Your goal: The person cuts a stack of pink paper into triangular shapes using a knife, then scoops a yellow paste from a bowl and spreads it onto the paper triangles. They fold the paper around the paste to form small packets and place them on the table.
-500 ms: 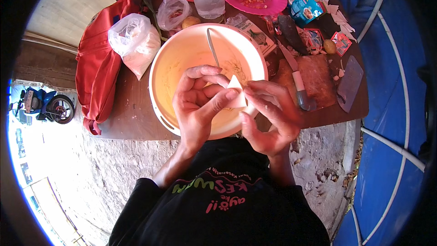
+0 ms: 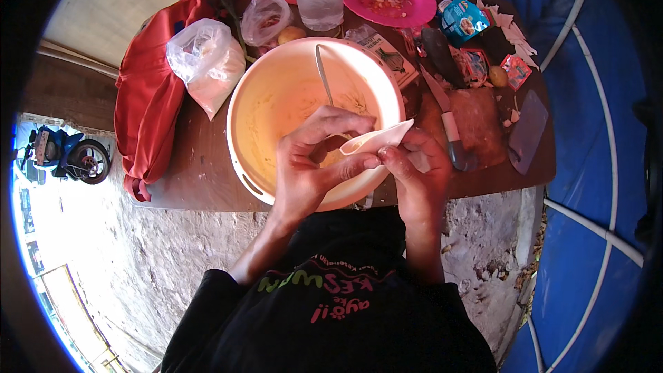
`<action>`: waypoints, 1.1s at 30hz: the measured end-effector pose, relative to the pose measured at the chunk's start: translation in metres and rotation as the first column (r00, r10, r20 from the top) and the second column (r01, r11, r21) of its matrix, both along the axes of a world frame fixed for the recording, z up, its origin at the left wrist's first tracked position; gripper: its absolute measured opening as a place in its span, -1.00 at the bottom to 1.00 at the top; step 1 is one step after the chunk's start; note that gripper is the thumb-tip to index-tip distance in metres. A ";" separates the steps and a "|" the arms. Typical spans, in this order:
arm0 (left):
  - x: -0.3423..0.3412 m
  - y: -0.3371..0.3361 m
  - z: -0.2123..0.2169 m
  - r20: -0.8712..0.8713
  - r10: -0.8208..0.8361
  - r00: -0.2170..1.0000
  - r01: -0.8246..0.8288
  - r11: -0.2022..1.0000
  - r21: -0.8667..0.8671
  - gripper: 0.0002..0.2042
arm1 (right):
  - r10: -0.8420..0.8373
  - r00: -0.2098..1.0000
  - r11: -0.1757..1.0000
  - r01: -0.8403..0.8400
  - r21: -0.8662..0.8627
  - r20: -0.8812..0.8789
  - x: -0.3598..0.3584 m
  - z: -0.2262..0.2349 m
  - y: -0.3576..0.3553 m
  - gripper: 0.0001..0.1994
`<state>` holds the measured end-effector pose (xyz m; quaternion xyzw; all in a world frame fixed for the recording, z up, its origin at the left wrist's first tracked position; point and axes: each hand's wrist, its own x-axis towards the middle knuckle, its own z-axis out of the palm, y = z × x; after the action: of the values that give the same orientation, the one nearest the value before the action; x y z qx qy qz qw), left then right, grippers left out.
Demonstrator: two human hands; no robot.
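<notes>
A pale folded piece (image 2: 377, 139) is held up between the two hands, over the near part of a cream-coloured bowl (image 2: 235, 148). Its long axis runs slantwise: the narrow point faces away to the right, above the right thumb, and the wider, open end faces the left hand and slightly back toward the person. A yellowish patch shows inside that mouth, too small to make out.

The left hand (image 2: 311, 155) lies to the piece's left, curled in a narrow pinch, its thumb along the lower edge and its index finger above and partly behind. The right hand (image 2: 423, 173) lies below and right of it, thumb on the near side and fingers bent behind. The piece covers some fingertips, so their exact contact there cannot be seen.

Beyond the left hand, a metal utensil (image 2: 322, 74) leans in the bowl; its lower end is hidden behind the fingers. A clear bag of pale powder (image 2: 210, 72) lies far to that hand's left. Just right of the right hand, a knife (image 2: 450, 128) rests on a reddish board (image 2: 480, 121). Well beyond both hands stand a bottle (image 2: 322, 1), cut off at the top edge, and a pink plate (image 2: 425, 7).
</notes>
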<state>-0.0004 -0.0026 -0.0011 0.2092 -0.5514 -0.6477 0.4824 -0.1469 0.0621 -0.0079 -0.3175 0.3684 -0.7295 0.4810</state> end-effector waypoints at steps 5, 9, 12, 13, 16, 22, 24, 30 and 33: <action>0.002 0.000 0.002 -0.045 -0.063 0.997 0.068 0.991 0.116 -0.72 | 0.100 0.990 0.994 -0.105 0.044 0.101 -0.005 -0.002 0.002 -0.81; 0.007 -0.001 -0.001 0.040 -0.017 0.999 0.015 0.998 0.055 -0.77 | 0.146 0.989 0.989 -0.146 0.035 0.014 -0.011 -0.003 0.003 -0.76; 0.008 -0.001 0.006 0.121 0.010 0.993 -0.019 0.997 0.075 -0.79 | 0.005 0.994 1.000 -0.002 0.024 -0.113 -0.016 0.006 0.003 -0.78; 0.007 -0.003 0.008 0.133 0.017 0.991 -0.023 0.999 0.046 -0.79 | 0.040 0.964 0.999 -0.043 -0.008 -0.263 -0.028 0.012 0.001 -0.81; 0.006 -0.007 0.014 0.209 -0.013 0.978 0.002 0.999 0.051 -0.77 | 0.118 0.794 0.985 -0.169 -0.030 -0.597 -0.059 0.029 -0.002 -0.87; 0.004 -0.003 0.016 0.319 -0.028 0.947 -0.036 0.981 0.192 -0.79 | 0.146 0.665 0.986 -0.159 0.052 -0.733 -0.109 0.056 -0.001 -0.91; 0.016 -0.008 0.017 0.392 0.120 0.912 -0.194 0.969 0.155 -0.83 | 0.049 0.586 0.996 0.035 0.086 -0.809 -0.145 0.064 0.007 -0.93; 0.068 -0.027 -0.004 0.528 0.604 0.598 -0.460 0.797 -0.391 -0.87 | -0.306 0.349 0.880 0.457 -0.125 -0.886 -0.300 0.056 -0.015 -0.87; 0.074 -0.027 -0.026 0.512 0.660 0.550 -0.516 0.751 -0.413 -0.82 | -0.331 0.247 0.734 0.674 -0.084 -0.911 -0.382 0.037 -0.047 -0.78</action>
<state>0.0735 -0.0291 -0.0275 0.5329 -0.6425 -0.2743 0.4774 -0.5285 0.0150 0.0287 -0.4254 0.7582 -0.4941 -0.0053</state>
